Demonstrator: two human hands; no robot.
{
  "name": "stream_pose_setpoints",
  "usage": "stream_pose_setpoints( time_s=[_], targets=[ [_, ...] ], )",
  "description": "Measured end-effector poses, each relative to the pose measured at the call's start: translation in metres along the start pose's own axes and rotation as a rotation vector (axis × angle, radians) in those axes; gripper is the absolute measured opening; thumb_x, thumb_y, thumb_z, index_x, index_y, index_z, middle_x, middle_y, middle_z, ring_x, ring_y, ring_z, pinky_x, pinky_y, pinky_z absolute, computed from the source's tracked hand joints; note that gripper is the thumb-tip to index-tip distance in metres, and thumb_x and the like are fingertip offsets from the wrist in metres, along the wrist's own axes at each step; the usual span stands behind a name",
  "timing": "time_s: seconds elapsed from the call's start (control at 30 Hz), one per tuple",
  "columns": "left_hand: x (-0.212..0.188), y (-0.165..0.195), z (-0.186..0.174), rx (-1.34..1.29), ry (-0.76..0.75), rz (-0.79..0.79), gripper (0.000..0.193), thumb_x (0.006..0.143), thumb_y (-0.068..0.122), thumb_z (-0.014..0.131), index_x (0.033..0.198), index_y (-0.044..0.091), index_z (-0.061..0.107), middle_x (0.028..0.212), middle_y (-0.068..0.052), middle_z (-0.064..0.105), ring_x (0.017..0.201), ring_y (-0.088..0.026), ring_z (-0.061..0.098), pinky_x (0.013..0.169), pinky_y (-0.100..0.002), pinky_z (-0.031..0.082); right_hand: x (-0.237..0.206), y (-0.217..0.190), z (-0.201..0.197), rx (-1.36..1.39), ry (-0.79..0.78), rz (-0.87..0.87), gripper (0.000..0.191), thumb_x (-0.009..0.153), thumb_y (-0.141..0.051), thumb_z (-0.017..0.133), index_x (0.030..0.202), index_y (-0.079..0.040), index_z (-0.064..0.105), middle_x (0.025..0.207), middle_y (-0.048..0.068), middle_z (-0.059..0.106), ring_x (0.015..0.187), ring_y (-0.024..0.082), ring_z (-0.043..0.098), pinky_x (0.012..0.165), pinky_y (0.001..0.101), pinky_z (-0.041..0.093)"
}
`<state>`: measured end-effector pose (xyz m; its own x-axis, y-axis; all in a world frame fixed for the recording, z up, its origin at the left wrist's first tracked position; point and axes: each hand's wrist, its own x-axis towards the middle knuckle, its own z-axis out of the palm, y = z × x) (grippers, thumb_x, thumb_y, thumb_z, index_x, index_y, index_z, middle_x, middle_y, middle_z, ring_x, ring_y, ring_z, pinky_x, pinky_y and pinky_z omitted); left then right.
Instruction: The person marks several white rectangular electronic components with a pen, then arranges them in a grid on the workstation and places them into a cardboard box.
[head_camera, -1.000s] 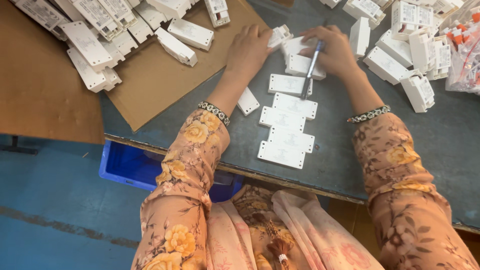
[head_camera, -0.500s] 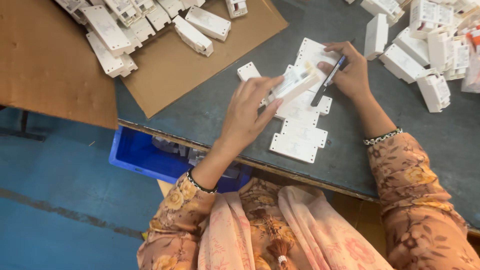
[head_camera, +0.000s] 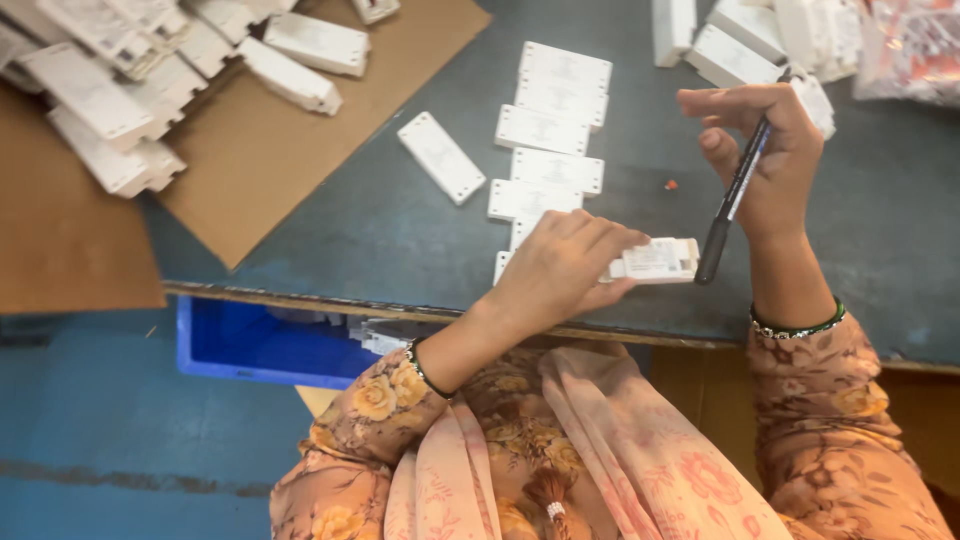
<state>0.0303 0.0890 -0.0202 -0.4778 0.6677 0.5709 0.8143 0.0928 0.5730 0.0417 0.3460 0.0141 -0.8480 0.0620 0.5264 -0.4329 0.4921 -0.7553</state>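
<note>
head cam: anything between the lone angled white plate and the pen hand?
Yes: the column of white plates lies between the angled plate and the right hand, in the head view.

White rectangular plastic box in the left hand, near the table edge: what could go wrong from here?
The white rectangular plastic box sits in the left hand right at the grey table's front edge; a loose grip could drop it toward the blue plastic bin below. The black pen in the right hand points down beside the box's end and might mark it by accident. The forearm could nudge the column of flat white boxes.
</note>
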Motion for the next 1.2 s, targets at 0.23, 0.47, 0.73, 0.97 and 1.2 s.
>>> stream_pose_setpoints(
  time_s=[0.23, 0.47, 0.73, 0.97, 1.2],
  targets=[
    [0.005, 0.008, 0.022, -0.714, -0.273, -0.638, 0.034, 0.103, 0.036, 0.060, 0.122, 0.008, 0.058, 0.081, -0.005, 0.068, 0.070, -0.014, 0.065, 0.065, -0.030, 0.051, -0.049, -0.028, -0.025, 0.171, -0.065, 0.001, 0.047, 0.093, -0.037, 0.080, 0.117, -0.005, 0.056, 0.125, 0.020, 0.069, 0.117, 0.025, 0.070, 0.098, 0.0348, 0.057],
    [0.000, -0.008, 0.037, -1.052, -0.327, -0.827, 0.031, 0.102, 0.028, 0.052, 0.126, 0.009, 0.048, 0.086, -0.008, 0.072, 0.065, -0.013, 0.063, 0.050, -0.027, 0.052, -0.090, -0.051, -0.004, 0.342, -0.207, -0.080, 0.049, 0.084, -0.030, 0.088, 0.111, -0.004, 0.057, 0.128, 0.025, 0.064, 0.123, 0.032, 0.066, 0.098, 0.0404, 0.058],
    [-0.010, 0.029, 0.066, -1.212, 0.044, -0.732, 0.033, 0.112, 0.025, 0.046, 0.135, 0.002, 0.043, 0.123, -0.012, 0.059, 0.111, -0.016, 0.064, 0.085, -0.032, 0.061, -0.130, -0.028, 0.082, -0.179, 0.358, 0.034, 0.030, 0.111, -0.030, 0.064, 0.106, -0.003, 0.050, 0.121, 0.027, 0.072, 0.105, 0.030, 0.073, 0.092, 0.0356, 0.058],
    [-0.017, 0.026, 0.022, -1.144, -0.006, -0.651, 0.035, 0.112, 0.026, 0.054, 0.137, 0.002, 0.051, 0.121, -0.010, 0.066, 0.111, -0.017, 0.068, 0.095, -0.031, 0.056, -0.129, -0.008, 0.072, 0.173, 0.547, 0.157, 0.046, 0.111, -0.048, 0.061, 0.113, -0.003, 0.052, 0.111, 0.026, 0.075, 0.095, 0.027, 0.075, 0.086, 0.0334, 0.060],
    [-0.027, 0.034, -0.015, -0.646, -0.005, -0.518, 0.015, 0.109, 0.011, 0.060, 0.117, 0.000, 0.066, 0.107, -0.009, 0.070, 0.100, -0.016, 0.074, 0.086, -0.027, 0.060, -0.144, -0.009, 0.018, 0.038, 0.423, 0.169, 0.034, 0.116, -0.033, 0.065, 0.115, -0.003, 0.051, 0.109, 0.026, 0.075, 0.091, 0.025, 0.074, 0.081, 0.0303, 0.060]
  ],
)
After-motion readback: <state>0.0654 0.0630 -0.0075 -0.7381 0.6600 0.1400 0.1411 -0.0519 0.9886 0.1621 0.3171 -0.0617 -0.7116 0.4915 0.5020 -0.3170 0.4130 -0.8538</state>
